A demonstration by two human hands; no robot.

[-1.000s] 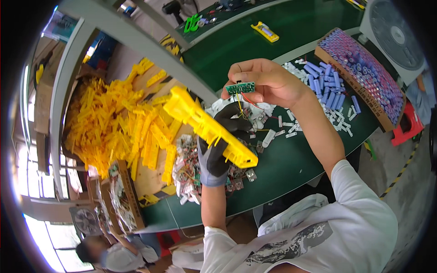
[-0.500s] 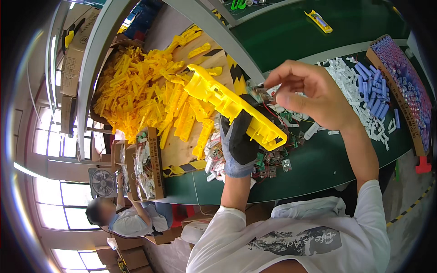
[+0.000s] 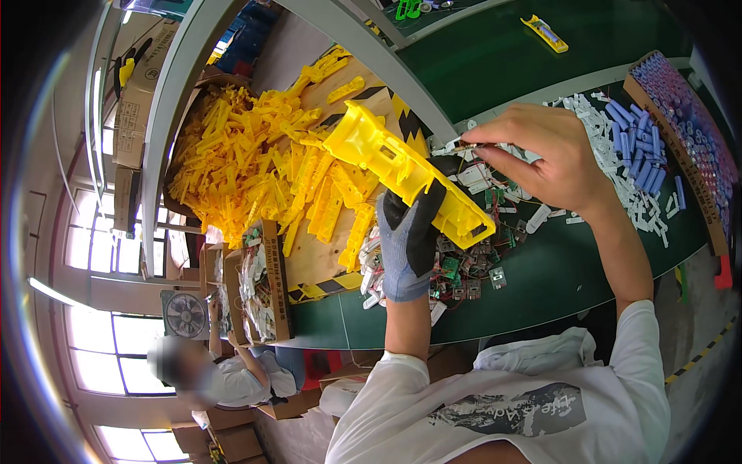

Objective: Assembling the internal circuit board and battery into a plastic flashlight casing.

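Just now the small circuit board [image 3: 466, 148] has been turned: a second ago its green face was toward the viewer, and now it shows nearly edge-on, pinched between the thumb and fingertips of the bare right hand [image 3: 545, 158], whose other fingers are loosely bent. The yellow case [image 3: 413, 176] has kept roughly the same slant, with the gloved left hand [image 3: 406, 240] wrapped around its middle from beneath. As I judge it, the change leaves the two parts close but not joined, with the board just beyond the case at two o'clock from it. Counting around that case as the clock's centre: one board and one case are in the hands; one second case [image 3: 556, 44], with a purple battery in it, lies on the far bench [image 3: 479, 69] toward half past one; one cardboard box [image 3: 715, 228] of batteries stands near three o'clock. Just inside it are loose batteries [image 3: 625, 145], over a dozen, overlapping too much for an exact count, one lying apart. White pieces [image 3: 591, 116] beside them, yellow pieces [image 3: 239, 155] at nine, and wired boards [image 3: 471, 271] at five are too jumbled to count. One fan [image 3: 185, 313] stands at eight, and one co-worker [image 3: 243, 375] sits past seven.
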